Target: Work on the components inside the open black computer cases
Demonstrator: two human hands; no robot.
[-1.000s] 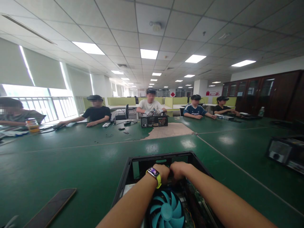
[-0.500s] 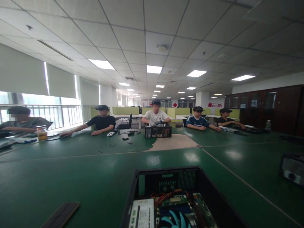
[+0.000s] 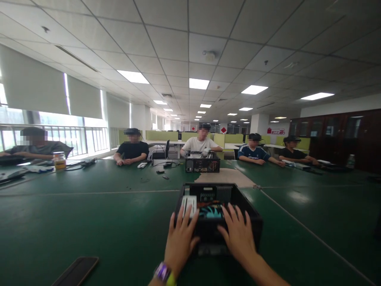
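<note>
An opened black computer case (image 3: 208,226) lies on the green table in front of me. My left hand (image 3: 180,234), with a purple watch at the wrist, has its fingers spread over the case's near left edge, beside the white-labelled power supply (image 3: 189,203). Over the near right edge, my right hand (image 3: 238,228) is spread in the same way. Between the two hands shows a cooling fan (image 3: 210,212) with turquoise blades. Whether the palms press on the case is hard to tell.
A dark phone-like slab (image 3: 76,271) lies at the front left. Across the table (image 3: 119,218) a person in white (image 3: 202,145) works on another computer case (image 3: 203,163). Several other people sit along the far side. A jar (image 3: 59,161) stands at the far left, a bottle (image 3: 351,161) at the far right.
Both my hands have come into view on the near edge of the case. The case now sits farther from me. The person in black at the left has drawn an outstretched arm back.
</note>
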